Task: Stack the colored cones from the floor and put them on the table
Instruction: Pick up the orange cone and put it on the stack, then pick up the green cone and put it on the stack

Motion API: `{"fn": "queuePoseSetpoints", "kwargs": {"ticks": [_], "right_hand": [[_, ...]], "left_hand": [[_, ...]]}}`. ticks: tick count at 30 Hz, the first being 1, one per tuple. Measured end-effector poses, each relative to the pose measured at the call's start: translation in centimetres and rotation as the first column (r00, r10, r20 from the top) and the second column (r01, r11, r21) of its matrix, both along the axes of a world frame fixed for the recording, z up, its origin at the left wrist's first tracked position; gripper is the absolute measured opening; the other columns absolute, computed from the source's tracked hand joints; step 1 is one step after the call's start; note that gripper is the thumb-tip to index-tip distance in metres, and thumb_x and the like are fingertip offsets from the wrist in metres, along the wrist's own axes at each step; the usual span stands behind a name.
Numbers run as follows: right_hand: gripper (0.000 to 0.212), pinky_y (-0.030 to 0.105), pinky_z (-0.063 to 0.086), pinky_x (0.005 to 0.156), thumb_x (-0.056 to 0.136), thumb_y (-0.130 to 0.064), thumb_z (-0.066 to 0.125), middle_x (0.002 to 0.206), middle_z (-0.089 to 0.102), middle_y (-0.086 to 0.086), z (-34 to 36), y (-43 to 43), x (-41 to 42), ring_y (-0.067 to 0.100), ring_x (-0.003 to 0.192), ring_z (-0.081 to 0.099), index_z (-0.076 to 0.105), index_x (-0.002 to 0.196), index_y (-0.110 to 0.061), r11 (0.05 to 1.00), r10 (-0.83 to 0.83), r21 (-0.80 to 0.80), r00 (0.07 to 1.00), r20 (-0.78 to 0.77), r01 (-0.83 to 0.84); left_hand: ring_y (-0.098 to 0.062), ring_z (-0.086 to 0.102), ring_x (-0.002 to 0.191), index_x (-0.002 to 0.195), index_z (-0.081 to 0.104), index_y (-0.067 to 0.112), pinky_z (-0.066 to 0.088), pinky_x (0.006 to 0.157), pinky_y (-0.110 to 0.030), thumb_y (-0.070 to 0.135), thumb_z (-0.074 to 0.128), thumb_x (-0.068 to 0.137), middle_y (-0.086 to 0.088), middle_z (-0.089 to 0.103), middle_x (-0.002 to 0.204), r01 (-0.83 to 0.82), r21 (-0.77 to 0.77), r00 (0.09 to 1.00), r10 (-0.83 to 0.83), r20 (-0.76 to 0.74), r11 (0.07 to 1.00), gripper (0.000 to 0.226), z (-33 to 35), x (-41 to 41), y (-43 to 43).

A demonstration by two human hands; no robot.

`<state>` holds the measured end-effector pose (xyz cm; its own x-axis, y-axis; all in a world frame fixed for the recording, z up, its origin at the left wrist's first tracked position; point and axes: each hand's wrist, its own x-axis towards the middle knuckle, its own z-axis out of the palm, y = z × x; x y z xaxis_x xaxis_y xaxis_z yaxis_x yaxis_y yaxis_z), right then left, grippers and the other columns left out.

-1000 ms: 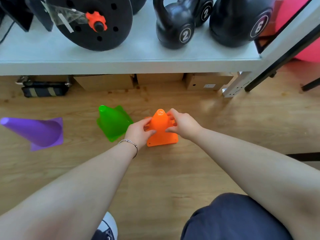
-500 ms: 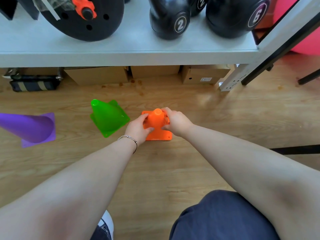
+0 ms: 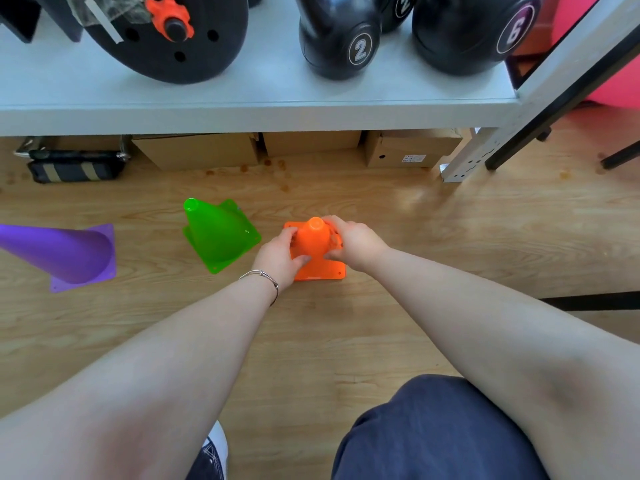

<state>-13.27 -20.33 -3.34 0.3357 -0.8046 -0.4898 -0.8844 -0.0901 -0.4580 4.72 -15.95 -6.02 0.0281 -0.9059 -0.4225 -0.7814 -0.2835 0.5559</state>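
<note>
An orange cone (image 3: 314, 241) stands upright on the wooden floor in the middle of the view. My left hand (image 3: 277, 257) grips its left side and my right hand (image 3: 353, 242) grips its right side, fingers wrapped around the body. A green cone (image 3: 217, 233) stands upright on the floor just left of the orange one, apart from my hands. Further left a purple cone (image 3: 65, 253) stands on the floor, its tip cut off by the frame edge. The white table (image 3: 263, 98) runs across the top.
On the table sit a black weight plate (image 3: 166, 39) with an orange collar and kettlebells marked 2 (image 3: 337, 36) and 6 (image 3: 474, 32). Cardboard boxes (image 3: 197, 150) and a dark bag (image 3: 74, 166) lie under it. A white table leg (image 3: 474, 157) stands at right.
Both hands have slid further down the orange cone, which has settled from a tilt to upright on the floor. The view has shifted slightly.
</note>
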Motion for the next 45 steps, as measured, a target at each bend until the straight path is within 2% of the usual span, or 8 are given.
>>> {"fn": "queuePoseSetpoints", "kwargs": {"ticks": [5, 8, 10, 13, 21, 30, 36, 45], "right_hand": [[0.067, 0.041, 0.049, 0.090, 0.090, -0.038, 0.067, 0.126, 0.057, 0.009, 1.1, -0.4, -1.0, 0.032, 0.115, 0.058, 0.035, 0.148, -0.031, 0.986, 0.139, -0.074, 0.977, -0.160, -0.152], [0.060, 0.045, 0.041, 0.104, 0.093, -0.042, 0.061, 0.136, 0.056, 0.008, 2.4, -0.4, -1.9, 0.032, 0.125, 0.052, 0.038, 0.147, -0.029, 0.943, 0.185, -0.213, 0.936, -0.299, -0.254], [0.057, 0.050, 0.030, 0.115, 0.094, -0.038, 0.058, 0.142, 0.054, 0.008, 3.4, -0.7, -2.1, 0.032, 0.136, 0.045, 0.040, 0.147, -0.024, 0.909, 0.163, -0.312, 0.925, -0.343, -0.276], [0.059, 0.052, 0.023, 0.120, 0.093, -0.032, 0.060, 0.146, 0.050, 0.010, 5.5, -1.9, -1.4, 0.032, 0.142, 0.038, 0.040, 0.148, -0.017, 0.853, 0.153, -0.412, 0.909, -0.387, -0.320], [0.060, 0.051, 0.024, 0.118, 0.089, -0.030, 0.061, 0.138, 0.057, 0.011, 10.2, -5.9, 5.0, 0.034, 0.137, 0.044, 0.045, 0.144, -0.013, 0.740, 0.243, -0.519, 0.890, -0.386, -0.427], [0.071, 0.049, 0.023, 0.119, 0.087, -0.042, 0.066, 0.143, 0.052, 0.008, 7.1, -7.3, 13.5, 0.031, 0.137, 0.042, 0.039, 0.148, -0.017, 0.729, 0.417, -0.438, 0.849, -0.325, -0.526], [0.064, 0.048, 0.027, 0.117, 0.084, -0.031, 0.070, 0.141, 0.052, 0.007, 2.0, -7.6, 17.5, 0.031, 0.134, 0.044, 0.043, 0.141, -0.021, 0.737, 0.494, -0.289, 0.779, -0.385, -0.611], [0.078, 0.043, 0.042, 0.098, 0.087, -0.035, 0.071, 0.139, 0.054, 0.011, -2.2, -7.6, 19.8, 0.034, 0.128, 0.049, 0.030, 0.152, -0.025, 0.797, 0.521, -0.077, 0.746, -0.414, -0.599]], "left_hand": [[-0.032, 0.052, 0.124, 0.144, 0.038, 0.020, 0.044, 0.102, -0.040, 0.028, 0.065, 0.088, -0.012, 0.054, 0.138, 0.145, -0.008, 0.980, -0.143, 0.135, 0.989, 0.063, 1.8, 0.0, -0.2], [-0.033, 0.043, 0.134, 0.145, 0.037, 0.018, 0.042, 0.106, -0.045, 0.032, 0.063, 0.088, -0.010, 0.048, 0.145, 0.213, -0.065, 0.934, -0.184, 0.305, 0.975, 0.064, 3.6, 0.5, -0.2], [-0.032, 0.032, 0.144, 0.145, 0.037, 0.016, 0.036, 0.112, -0.046, 0.034, 0.064, 0.087, -0.010, 0.042, 0.151, 0.251, -0.149, 0.887, -0.166, 0.432, 0.956, 0.067, 4.9, 1.0, -0.1], [-0.032, 0.027, 0.147, 0.144, 0.040, 0.014, 0.029, 0.116, -0.049, 0.031, 0.069, 0.083, -0.013, 0.039, 0.154, 0.264, -0.241, 0.842, -0.101, 0.529, 0.934, 0.070, 7.1, 2.2, -0.4], [-0.030, 0.023, 0.149, 0.148, 0.034, 0.014, 0.024, 0.119, -0.049, 0.035, 0.065, 0.086, -0.013, 0.031, 0.158, 0.130, -0.289, 0.773, 0.086, 0.628, 0.949, 0.073, 12.1, 8.3, -1.7], [-0.027, 0.027, 0.148, 0.150, 0.028, 0.011, 0.030, 0.115, -0.047, 0.045, 0.073, 0.079, -0.011, 0.029, 0.159, -0.055, -0.190, 0.725, 0.170, 0.667, 0.980, 0.090, 8.0, 15.8, -0.3], [-0.024, 0.028, 0.147, 0.150, 0.025, 0.011, 0.030, 0.115, -0.046, 0.047, 0.073, 0.078, -0.009, 0.031, 0.158, -0.079, -0.105, 0.760, 0.128, 0.637, 0.991, 0.094, 2.9, 16.9, 0.1], [-0.028, 0.056, 0.119, 0.122, 0.053, 0.015, 0.042, 0.094, -0.039, 0.054, 0.064, 0.084, -0.008, 0.065, 0.121, -0.169, 0.075, 0.807, 0.094, 0.583, 0.983, 0.056, -0.8, 15.9, -0.5]]}}
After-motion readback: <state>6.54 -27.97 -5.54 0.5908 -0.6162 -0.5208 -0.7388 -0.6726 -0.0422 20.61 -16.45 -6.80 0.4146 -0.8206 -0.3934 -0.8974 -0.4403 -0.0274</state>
